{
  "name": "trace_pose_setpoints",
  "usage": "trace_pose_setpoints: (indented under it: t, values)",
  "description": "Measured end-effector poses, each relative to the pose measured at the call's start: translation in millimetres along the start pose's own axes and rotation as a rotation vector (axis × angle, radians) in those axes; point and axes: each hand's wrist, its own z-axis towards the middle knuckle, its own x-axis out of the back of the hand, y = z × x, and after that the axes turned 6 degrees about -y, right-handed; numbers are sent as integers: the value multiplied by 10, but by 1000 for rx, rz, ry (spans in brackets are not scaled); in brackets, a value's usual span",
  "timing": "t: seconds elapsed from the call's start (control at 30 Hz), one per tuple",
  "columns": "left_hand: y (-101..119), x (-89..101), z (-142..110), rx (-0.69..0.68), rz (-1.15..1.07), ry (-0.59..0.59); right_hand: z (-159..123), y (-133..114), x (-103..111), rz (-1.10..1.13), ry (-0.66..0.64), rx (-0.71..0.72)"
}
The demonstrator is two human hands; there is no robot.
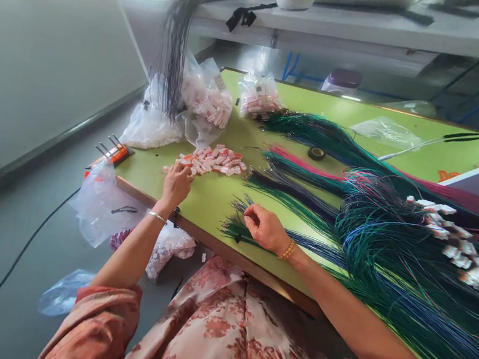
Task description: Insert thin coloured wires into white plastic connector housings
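Note:
My left hand reaches down to the near left edge of a loose pile of small white and orange plastic connectors. Its fingers are bent together over the connectors, and the tips are largely hidden. My right hand is closed in a pinch over the stripped ends of blue wires. Whatever lies between its thumb and forefinger is too small to make out. Just below that hand, the ends of a green wire bundle rest on the green tabletop.
Bags of connectors stand behind the pile. Long wire bundles cover the right side, with white connectors attached. Black tape lies mid-table. An orange pronged fixture sits at the left corner. Dark wires hang from the shelf.

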Motion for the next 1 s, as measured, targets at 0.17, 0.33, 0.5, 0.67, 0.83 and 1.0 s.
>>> trace_pose_setpoints:
  t: [0.17,0.33,0.5,0.67,0.83,1.0]
  values:
    - [239,72,-42,54,-232,72,81,6,-3,239,27,23]
    - [777,47,-272,195,-1136,-92,67,-9,6,365,63,41]
    - [1189,-4,-542,395,-1712,-413,-17,-62,60,439,117,21]
    - [1321,-66,-647,462,-1858,-514,-77,-81,123,411,176,9]
    - [1387,-105,-679,489,-1909,-539,-118,-113,157,337,176,28]
    - [1424,-108,-678,491,-1901,-533,-132,-113,166,311,155,27]
